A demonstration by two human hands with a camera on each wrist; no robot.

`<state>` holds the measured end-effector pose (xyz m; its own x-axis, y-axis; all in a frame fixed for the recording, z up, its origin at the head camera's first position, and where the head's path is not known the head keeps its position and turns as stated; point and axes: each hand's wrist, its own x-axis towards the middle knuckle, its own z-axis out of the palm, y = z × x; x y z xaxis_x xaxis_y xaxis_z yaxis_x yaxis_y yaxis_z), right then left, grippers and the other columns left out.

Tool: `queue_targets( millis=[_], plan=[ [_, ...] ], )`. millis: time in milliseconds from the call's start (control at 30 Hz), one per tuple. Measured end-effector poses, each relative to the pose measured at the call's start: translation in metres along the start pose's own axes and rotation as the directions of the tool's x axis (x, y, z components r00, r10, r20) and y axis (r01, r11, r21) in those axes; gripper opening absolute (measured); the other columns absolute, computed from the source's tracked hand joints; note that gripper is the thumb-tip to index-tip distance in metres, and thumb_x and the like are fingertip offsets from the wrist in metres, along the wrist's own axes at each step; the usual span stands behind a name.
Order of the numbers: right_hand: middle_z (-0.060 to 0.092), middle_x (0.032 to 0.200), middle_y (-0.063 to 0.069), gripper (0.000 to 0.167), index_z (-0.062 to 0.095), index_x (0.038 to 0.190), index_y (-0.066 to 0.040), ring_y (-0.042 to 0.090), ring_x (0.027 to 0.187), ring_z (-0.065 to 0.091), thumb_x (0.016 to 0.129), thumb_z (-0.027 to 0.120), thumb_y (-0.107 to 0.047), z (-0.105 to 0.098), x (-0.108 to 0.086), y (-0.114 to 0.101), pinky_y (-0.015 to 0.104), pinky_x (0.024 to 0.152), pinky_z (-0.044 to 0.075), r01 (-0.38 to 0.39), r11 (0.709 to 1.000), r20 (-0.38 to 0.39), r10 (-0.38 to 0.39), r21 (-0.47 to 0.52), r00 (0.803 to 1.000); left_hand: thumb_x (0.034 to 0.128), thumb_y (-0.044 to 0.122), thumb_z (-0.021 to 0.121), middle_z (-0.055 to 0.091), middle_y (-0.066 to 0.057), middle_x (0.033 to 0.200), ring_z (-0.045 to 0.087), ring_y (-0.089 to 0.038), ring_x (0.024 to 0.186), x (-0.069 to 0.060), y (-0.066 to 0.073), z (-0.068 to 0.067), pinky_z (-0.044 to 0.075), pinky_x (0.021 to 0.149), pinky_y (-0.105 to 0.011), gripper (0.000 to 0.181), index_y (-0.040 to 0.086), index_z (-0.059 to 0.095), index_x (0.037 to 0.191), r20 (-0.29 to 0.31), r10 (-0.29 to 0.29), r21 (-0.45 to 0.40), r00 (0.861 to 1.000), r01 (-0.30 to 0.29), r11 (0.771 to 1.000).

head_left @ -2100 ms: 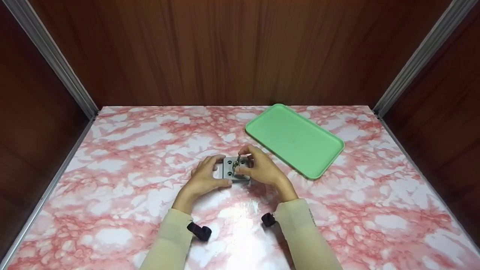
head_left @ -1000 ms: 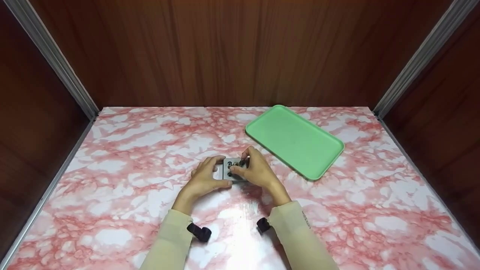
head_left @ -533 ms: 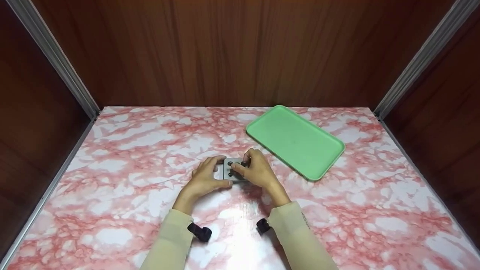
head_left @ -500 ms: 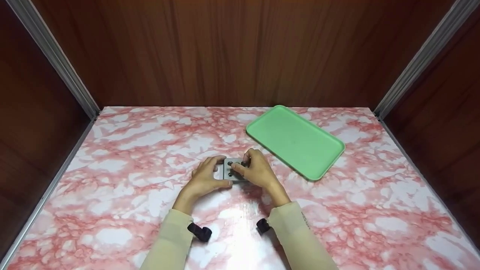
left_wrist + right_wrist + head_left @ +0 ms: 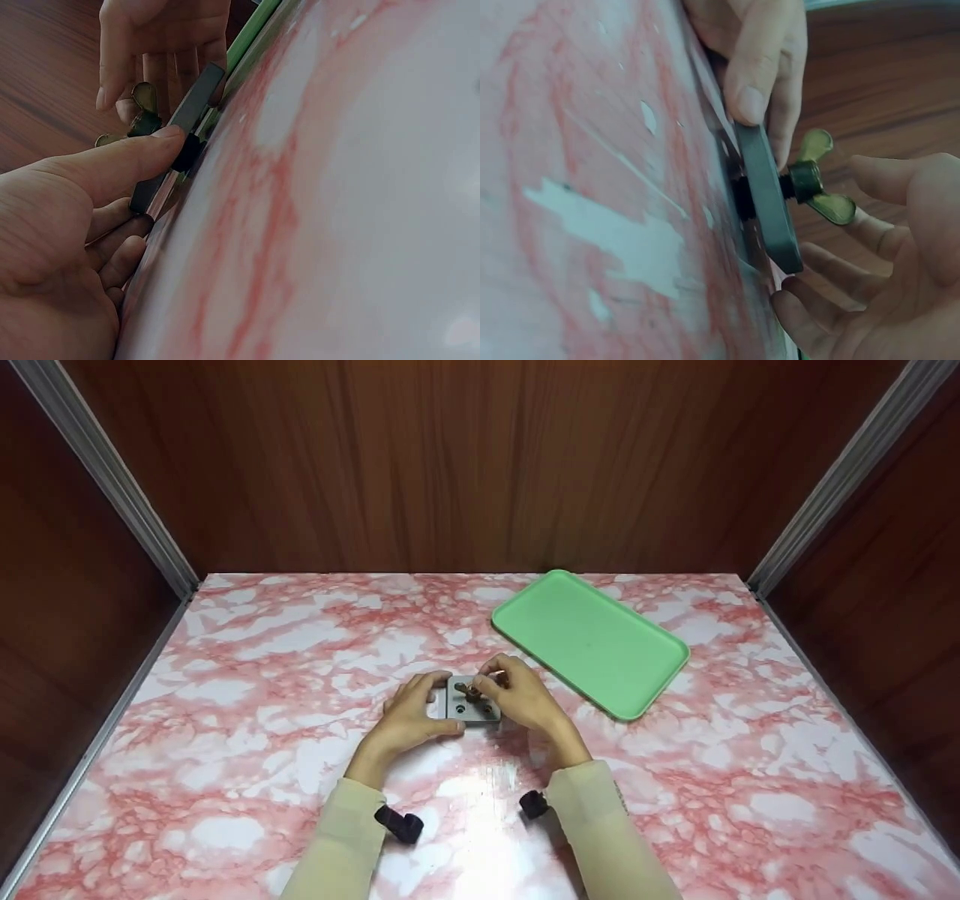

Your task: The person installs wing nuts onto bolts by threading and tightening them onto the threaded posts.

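Nearest are two pale-yellow long sleeves (image 5: 330, 840), a small black device (image 5: 401, 825) beside the left cuff and another small black device (image 5: 533, 804) beside the right one, above the red-and-white marbled tabletop (image 5: 247, 712).

Beyond the cuffs, the left hand (image 5: 409, 714) grasps a grey, rounded-corner rectangular plate (image 5: 474, 715) by its left part, thumb on the near edge and a finger at the far edge. The plate lies level over the tabletop in front of the person; a black piece (image 5: 744, 197) shows beneath it in the right wrist view. Two dark round holes line its near side.

From the middle of the plate rises a brass-coloured wing nut (image 5: 808, 182) with a dark round body and two flat lobes, on a dark stem; a short length of stem separates it from the plate. The right hand (image 5: 526, 696) is around the nut with its grip released: the fingers bend loosely and the thumb stands apart from the lobes. Whether the index fingertip touches the lower lobe, I cannot tell.

Farther off to the right, a light-green, shallow rectangular tray (image 5: 592, 641) with a raised rim lies flat and slanted, near the right hand. At the back stands a dark reddish-brown wood-grain panel (image 5: 450, 465).
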<state>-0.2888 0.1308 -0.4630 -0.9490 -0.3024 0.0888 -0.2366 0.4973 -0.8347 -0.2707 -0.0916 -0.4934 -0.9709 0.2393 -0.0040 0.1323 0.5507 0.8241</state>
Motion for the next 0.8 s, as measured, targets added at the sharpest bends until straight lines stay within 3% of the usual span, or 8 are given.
queue_targets(
  millis=[167,333,800],
  plan=[
    [0.066,0.129,0.011,0.02,0.07,0.121,-0.009,0.028,0.12,0.067,0.109,0.058,-0.019,-0.0029,0.0001,0.0016,0.05,0.107,0.048,-0.003,1.0,0.006,0.003,0.006,1.0,0.0748,0.03,0.094,0.057,-0.002,0.143,0.05,-0.025,0.125,0.0003,0.0003,0.0002,0.028,0.108,-0.054,0.09,0.022,0.052,0.154,-0.001,-0.001,-0.003,1.0,0.001,1.0],
    [0.066,0.135,0.011,0.026,0.072,0.126,-0.012,0.03,0.132,0.057,0.108,0.055,-0.015,-0.0049,-0.0001,0.0016,0.051,0.114,0.041,0.002,1.0,0.002,-0.002,-0.016,1.0,0.0744,0.03,0.094,0.058,-0.003,0.14,0.051,-0.025,0.124,0.0005,0.0,0.0005,0.028,0.109,-0.054,0.091,0.022,0.052,0.154,-0.001,-0.001,-0.006,1.0,0.001,1.0],
    [0.068,0.136,0.011,0.047,0.073,0.133,-0.014,0.03,0.131,0.058,0.099,0.052,0.01,-0.0073,0.0012,0.0046,0.052,0.115,0.042,0.14,0.989,0.042,-0.138,-0.048,0.99,0.0715,0.029,0.095,0.057,-0.002,0.144,0.05,-0.025,0.125,0.0007,-0.0012,0.0011,0.027,0.109,-0.053,0.094,0.02,0.052,0.155,-0.008,0.008,-0.014,1.0,-0.008,1.0]
  ],
)
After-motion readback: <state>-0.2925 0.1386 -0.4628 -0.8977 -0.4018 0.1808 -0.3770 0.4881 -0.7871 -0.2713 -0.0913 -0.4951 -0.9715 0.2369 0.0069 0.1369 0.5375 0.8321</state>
